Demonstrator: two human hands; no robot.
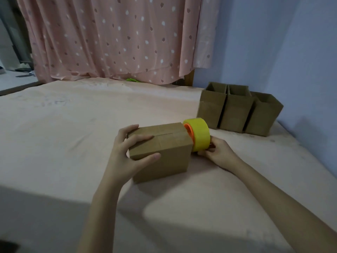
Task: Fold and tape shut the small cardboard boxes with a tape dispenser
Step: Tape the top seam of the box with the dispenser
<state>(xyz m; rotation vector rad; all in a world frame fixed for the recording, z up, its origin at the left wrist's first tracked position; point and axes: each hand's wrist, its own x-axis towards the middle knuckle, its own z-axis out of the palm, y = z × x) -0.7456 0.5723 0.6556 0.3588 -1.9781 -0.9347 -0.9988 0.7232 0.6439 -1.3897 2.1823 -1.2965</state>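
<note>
Cardboard box (160, 149), flaps folded shut, lies on the bed (73, 125) with its seam running left to right, left hand (127, 152) curled over its near-left corner, right hand (217, 154) pinching the yellow dispenser (199, 136) touching its right end; three open boxes (237, 110) stand apart behind, nothing between.

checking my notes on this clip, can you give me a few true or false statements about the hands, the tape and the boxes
1. The left hand holds the closed cardboard box. True.
2. The yellow tape roll sits at the box's left end. False: it is at the right end, by the right hand.
3. Three open cardboard boxes stand by the blue wall. True.
4. The curtain is plain green. False: it is pink with spots.
5. The roll's core is orange. True.
</note>
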